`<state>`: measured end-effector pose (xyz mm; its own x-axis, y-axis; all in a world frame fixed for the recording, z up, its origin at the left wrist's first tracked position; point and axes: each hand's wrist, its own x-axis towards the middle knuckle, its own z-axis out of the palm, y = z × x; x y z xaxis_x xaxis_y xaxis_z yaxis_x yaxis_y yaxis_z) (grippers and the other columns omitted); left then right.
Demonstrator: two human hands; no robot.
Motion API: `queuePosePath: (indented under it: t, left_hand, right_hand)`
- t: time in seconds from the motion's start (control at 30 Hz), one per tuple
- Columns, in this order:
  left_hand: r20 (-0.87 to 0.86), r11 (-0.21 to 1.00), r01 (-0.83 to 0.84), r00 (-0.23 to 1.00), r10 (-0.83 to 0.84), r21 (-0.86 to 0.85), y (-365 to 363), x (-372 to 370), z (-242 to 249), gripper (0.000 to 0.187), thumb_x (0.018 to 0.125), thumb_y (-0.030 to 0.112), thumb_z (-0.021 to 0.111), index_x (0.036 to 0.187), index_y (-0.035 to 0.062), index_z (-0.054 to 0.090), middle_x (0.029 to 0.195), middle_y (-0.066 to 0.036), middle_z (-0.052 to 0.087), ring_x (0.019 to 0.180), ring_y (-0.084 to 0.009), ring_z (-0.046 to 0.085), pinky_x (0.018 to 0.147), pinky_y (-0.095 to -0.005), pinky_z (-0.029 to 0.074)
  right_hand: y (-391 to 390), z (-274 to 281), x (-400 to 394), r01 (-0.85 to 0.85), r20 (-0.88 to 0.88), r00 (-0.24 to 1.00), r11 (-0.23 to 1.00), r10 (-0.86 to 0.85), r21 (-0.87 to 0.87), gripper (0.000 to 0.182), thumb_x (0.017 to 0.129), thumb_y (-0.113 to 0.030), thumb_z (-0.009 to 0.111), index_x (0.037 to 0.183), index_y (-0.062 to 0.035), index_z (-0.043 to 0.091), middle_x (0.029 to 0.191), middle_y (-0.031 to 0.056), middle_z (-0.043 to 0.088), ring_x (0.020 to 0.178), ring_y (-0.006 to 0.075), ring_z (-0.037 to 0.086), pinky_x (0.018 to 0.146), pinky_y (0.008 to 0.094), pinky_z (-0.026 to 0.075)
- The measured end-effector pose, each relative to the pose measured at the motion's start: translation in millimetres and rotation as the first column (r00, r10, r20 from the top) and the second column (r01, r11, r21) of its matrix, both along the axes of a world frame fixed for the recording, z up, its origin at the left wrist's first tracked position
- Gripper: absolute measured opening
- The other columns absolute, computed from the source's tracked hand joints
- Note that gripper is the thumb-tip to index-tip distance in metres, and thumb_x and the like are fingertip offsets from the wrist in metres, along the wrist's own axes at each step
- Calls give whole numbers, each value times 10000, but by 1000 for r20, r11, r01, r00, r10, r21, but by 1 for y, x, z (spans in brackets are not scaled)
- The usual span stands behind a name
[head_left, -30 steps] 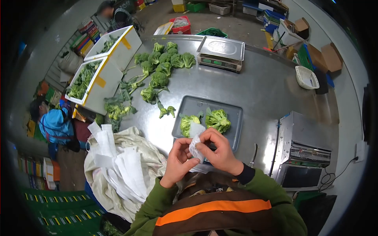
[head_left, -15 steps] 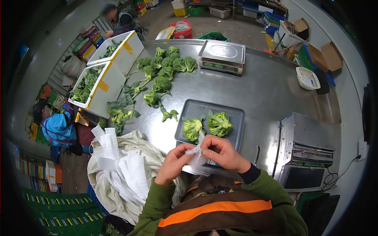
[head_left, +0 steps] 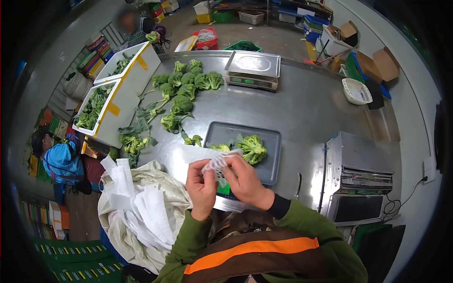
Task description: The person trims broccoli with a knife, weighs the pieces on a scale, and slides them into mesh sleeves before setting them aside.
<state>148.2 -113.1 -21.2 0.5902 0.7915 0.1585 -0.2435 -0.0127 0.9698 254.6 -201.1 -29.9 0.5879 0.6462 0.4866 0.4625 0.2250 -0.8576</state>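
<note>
A white foam mesh sleeve (head_left: 218,162) is pinched between the fingers of my left hand (head_left: 201,188) and my right hand (head_left: 248,184). Its pale flat end spreads out leftward beyond my left hand. Both hands are over the near edge of a grey tray (head_left: 276,172) that sits on a scale with a lit green display (head_left: 223,189). In the tray lies one broccoli head (head_left: 252,149). A second broccoli head (head_left: 220,147) shows only at its top; the sleeve and my fingers hide the rest.
More broccoli heads (head_left: 188,90) lie at the table's far left, beside white foam boxes (head_left: 130,101) of greens. A flat-topped scale (head_left: 252,66) stands at the back, a metal machine (head_left: 361,162) at right. White sleeves (head_left: 153,207) fill a sack at left. Two people (head_left: 63,162) work nearby.
The sleeve, bunched up before, is now spread wider, its mesh visible and covering much of the left broccoli. My hands have shifted slightly. The far person now holds a green vegetable.
</note>
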Motion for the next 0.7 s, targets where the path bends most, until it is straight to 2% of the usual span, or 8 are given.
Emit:
queuePosePath:
  t: [0.07,0.17,0.2,0.33,0.37,0.5,0.57,0.7]
  left_hand:
    - [-46,990,136,990,-134,39,-10,4,-7,157,937,33,587,1094,32,589,852,8,602,660,-78,548,594,-223,453]
    - [-213,815,253,963,-163,522,-22,9,-13,203,872,9,642,1072,27,610,764,-78,608,618,-132,573,580,-259,460]
    - [-232,773,283,956,-179,568,-24,10,-15,223,867,8,647,1084,34,602,735,-93,599,590,-153,573,564,-272,456]
    - [-350,813,156,935,63,561,-9,34,-39,210,875,29,631,1062,20,535,609,-82,516,493,-180,531,482,-317,413]
    - [-352,854,123,933,75,506,-6,43,-38,165,901,53,616,1024,10,515,608,-55,525,518,-141,562,478,-319,423]
    - [-48,917,252,959,-279,-309,5,87,-52,237,1005,255,531,1042,21,543,751,-81,612,636,-170,619,544,-296,518]
    - [257,590,440,892,-371,-676,-19,114,-16,352,1035,316,436,1114,-14,530,920,-124,652,776,-231,674,668,-351,579]
    - [584,349,654,756,-295,-671,-61,150,-7,411,1050,280,310,1269,-14,495,1131,-128,640,1057,-264,605,944,-420,473]
  right_hand:
    - [-7,-34,18,-80,254,948,915,192,-395,158,858,-48,633,1002,6,600,1050,181,609,934,348,605,815,394,500]
    - [-18,-52,31,-146,217,959,973,184,-178,230,855,-52,638,1074,15,622,1128,188,619,1022,327,606,909,371,490]
    - [-18,-53,30,-110,-456,887,992,73,-55,338,844,-76,652,1165,18,606,1177,186,616,1098,322,589,978,358,457]
    - [-32,-21,47,416,194,887,908,-419,58,455,826,-101,701,1236,35,558,1229,192,588,1149,341,559,1028,397,417]
    - [-35,-16,51,531,509,690,838,-515,127,452,826,-127,710,1229,23,574,1237,190,591,1154,348,556,1038,412,406]
    - [-43,-44,69,662,440,693,746,-571,-75,511,820,-99,695,1286,22,525,1275,227,565,1208,379,518,1047,427,386]
    - [-53,-52,68,585,380,784,789,-490,-188,523,819,-107,696,1291,29,517,1295,233,546,1216,388,501,1051,432,377]
    - [-64,-60,65,305,232,944,892,-236,-334,528,824,-152,687,1298,7,518,1346,220,513,1279,360,458,1076,423,353]
